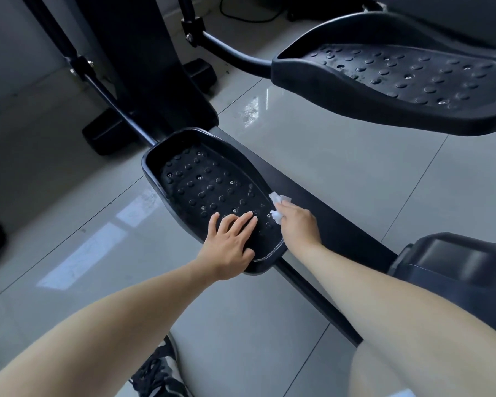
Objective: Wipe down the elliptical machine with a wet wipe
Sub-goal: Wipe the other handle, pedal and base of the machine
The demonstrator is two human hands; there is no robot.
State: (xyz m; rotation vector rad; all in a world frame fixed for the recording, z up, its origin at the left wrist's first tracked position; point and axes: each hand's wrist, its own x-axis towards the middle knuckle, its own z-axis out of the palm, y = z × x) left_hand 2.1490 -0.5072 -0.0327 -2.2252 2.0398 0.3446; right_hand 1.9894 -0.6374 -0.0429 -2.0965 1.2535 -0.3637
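The black elliptical machine fills the view. Its lower foot pedal, studded with round bumps, sits low in the middle. My left hand lies flat on the pedal's near end, fingers spread, holding nothing. My right hand is closed on a crumpled white wet wipe, pressed against the pedal's right rim. A second pedal hangs higher at the upper right.
A black base rail runs diagonally under my right hand to a rear housing. The upright column and linkage arms stand at the back left. Glossy grey floor tiles surround the machine. My shoe shows at the bottom.
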